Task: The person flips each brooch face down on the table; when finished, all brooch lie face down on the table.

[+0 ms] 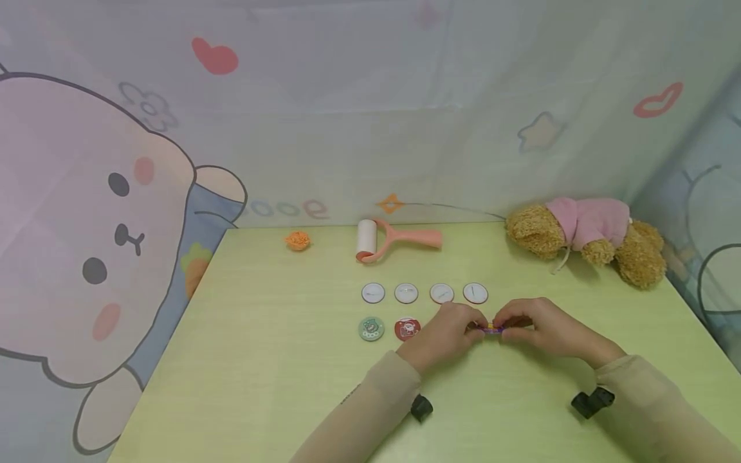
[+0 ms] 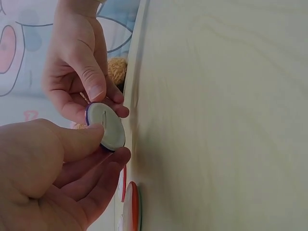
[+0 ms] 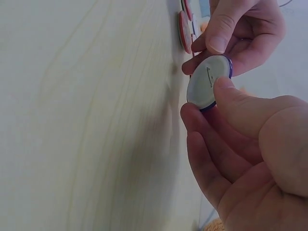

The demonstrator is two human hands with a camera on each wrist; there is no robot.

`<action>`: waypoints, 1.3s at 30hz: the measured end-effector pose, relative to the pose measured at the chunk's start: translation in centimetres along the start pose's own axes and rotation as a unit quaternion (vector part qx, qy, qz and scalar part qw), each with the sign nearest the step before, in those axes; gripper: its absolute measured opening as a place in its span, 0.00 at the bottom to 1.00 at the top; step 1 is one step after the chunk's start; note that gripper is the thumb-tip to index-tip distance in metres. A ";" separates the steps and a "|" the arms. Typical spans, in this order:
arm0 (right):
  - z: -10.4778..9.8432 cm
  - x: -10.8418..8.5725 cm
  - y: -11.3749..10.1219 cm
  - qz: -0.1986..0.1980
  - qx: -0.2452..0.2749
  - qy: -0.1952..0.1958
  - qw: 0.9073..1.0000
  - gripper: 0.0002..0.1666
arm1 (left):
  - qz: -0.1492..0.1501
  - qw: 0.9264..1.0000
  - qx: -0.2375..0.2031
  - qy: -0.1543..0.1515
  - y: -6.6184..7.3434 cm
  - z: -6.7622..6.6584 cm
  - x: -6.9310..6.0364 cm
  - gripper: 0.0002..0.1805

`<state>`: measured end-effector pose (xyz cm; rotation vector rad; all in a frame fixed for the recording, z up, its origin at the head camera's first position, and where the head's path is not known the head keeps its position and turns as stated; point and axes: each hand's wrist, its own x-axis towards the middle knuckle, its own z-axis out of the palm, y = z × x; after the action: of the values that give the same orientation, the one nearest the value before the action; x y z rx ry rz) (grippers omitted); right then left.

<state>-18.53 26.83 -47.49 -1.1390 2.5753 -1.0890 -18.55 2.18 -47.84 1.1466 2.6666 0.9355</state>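
Both hands hold one round badge [image 1: 493,330] between them at the right of the badge rows. Its white back with a pin faces the wrists in the left wrist view, where the badge [image 2: 111,129] is tilted; a purple-blue rim shows. The left hand [image 1: 448,333] pinches one edge between thumb and fingers. Opposite it, the right hand [image 1: 541,326] pinches the other edge. In the right wrist view the badge [image 3: 204,85] has the right thumb against its back. The left forearm stands beside a red badge [image 1: 407,328], with a green badge [image 1: 371,328] to its left.
Several badges lie pin side up in a row, from a left one [image 1: 373,293] to a right one [image 1: 475,293]. Behind them are a pink-handled roller [image 1: 413,238] and an orange object [image 1: 298,241]. A teddy bear [image 1: 596,231] in pink lies at the back right.
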 end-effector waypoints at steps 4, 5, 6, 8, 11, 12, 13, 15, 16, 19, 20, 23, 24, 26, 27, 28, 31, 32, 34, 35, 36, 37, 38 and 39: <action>0.1 -0.1 0.1 0.002 -0.003 0.012 1.000 0.09 | 0.003 1.000 0.008 0.010 -0.2 0.2 0.0 0.07; 0.1 -0.1 0.1 0.003 -0.003 0.014 1.000 0.10 | 0.003 1.000 0.008 0.012 -0.2 0.3 0.0 0.07; 0.1 -0.1 0.1 0.004 -0.003 0.017 1.000 0.10 | 0.000 1.000 0.009 0.013 -0.2 0.3 0.0 0.07; 0.1 -0.1 0.2 0.007 -0.002 0.021 1.000 0.10 | -0.004 1.000 0.005 0.015 -0.2 0.3 0.0 0.08; 0.2 0.0 0.2 0.011 0.002 0.024 1.000 0.09 | -0.010 1.000 -0.010 0.020 -0.2 0.3 0.0 0.08; 0.2 0.0 0.2 0.012 0.003 0.024 1.000 0.09 | -0.011 1.000 -0.014 0.022 -0.2 0.3 -0.1 0.08; 0.2 0.0 0.2 0.014 0.004 0.024 1.000 0.09 | -0.011 1.000 -0.017 0.024 -0.2 0.2 -0.1 0.08; 0.2 0.0 0.1 0.017 0.005 0.023 1.000 0.09 | -0.011 0.999 -0.019 0.026 -0.1 0.2 -0.1 0.08; 0.2 0.0 0.1 0.018 0.004 0.023 1.000 0.09 | -0.010 0.999 -0.017 0.026 -0.1 0.2 -0.1 0.08; 0.2 0.1 0.2 0.020 -0.003 0.023 1.000 0.09 | -0.007 1.000 -0.013 0.025 0.0 0.1 -0.2 0.08; 0.2 0.1 0.2 0.021 -0.006 0.023 1.000 0.10 | -0.006 1.000 -0.013 0.025 0.0 0.1 -0.2 0.08; 0.2 0.1 0.2 0.023 -0.010 0.023 0.999 0.10 | -0.001 0.999 -0.016 0.027 0.1 0.0 -0.2 0.07; 0.2 0.1 0.2 0.024 -0.011 0.023 0.999 0.10 | 0.000 0.999 -0.018 0.028 0.1 0.0 -0.2 0.07; 0.2 0.1 0.2 0.027 -0.012 0.025 0.999 0.10 | 0.001 0.999 -0.019 0.030 0.1 0.0 -0.2 0.07; 0.3 0.1 0.1 0.029 -0.012 0.025 0.999 0.10 | 0.001 0.999 -0.020 0.031 0.1 0.0 -0.2 0.07; 0.3 0.1 0.1 0.030 -0.012 0.026 0.999 0.10 | 0.001 0.999 -0.020 0.031 0.1 0.0 -0.1 0.07; 0.3 0.1 -0.1 0.038 -0.015 0.030 0.999 0.10 | 0.001 0.999 -0.021 0.033 0.1 0.1 -0.1 0.07; 0.3 0.1 -0.1 0.040 -0.016 0.032 0.999 0.11 | 0.000 0.999 -0.023 0.034 0.0 0.1 -0.1 0.07; 0.3 0.1 -0.2 0.043 -0.018 0.037 0.998 0.12 | -0.001 0.999 -0.029 0.036 0.0 0.1 -0.1 0.07; 0.3 0.1 -0.2 0.044 -0.019 0.039 0.998 0.12 | -0.002 0.999 -0.032 0.038 0.0 0.2 -0.1 0.07; 0.3 0.2 -0.2 0.045 -0.019 0.041 0.998 0.13 | -0.003 0.999 -0.034 0.039 0.0 0.2 -0.1 0.08; 0.3 0.2 -0.2 0.044 -0.019 0.043 0.998 0.13 | -0.004 0.998 -0.038 0.040 0.0 0.2 -0.1 0.08; 0.4 0.2 -0.2 0.043 -0.019 0.045 0.998 0.14 | -0.005 0.998 -0.040 0.042 0.0 0.2 -0.1 0.09; 0.4 0.2 -0.1 0.043 -0.018 0.046 0.998 0.14 | -0.008 0.998 -0.043 0.043 0.0 0.2 -0.1 0.09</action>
<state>-18.47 26.39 -47.66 -0.9966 2.6973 -1.1060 -18.40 2.20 -47.97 1.0903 2.6680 1.1086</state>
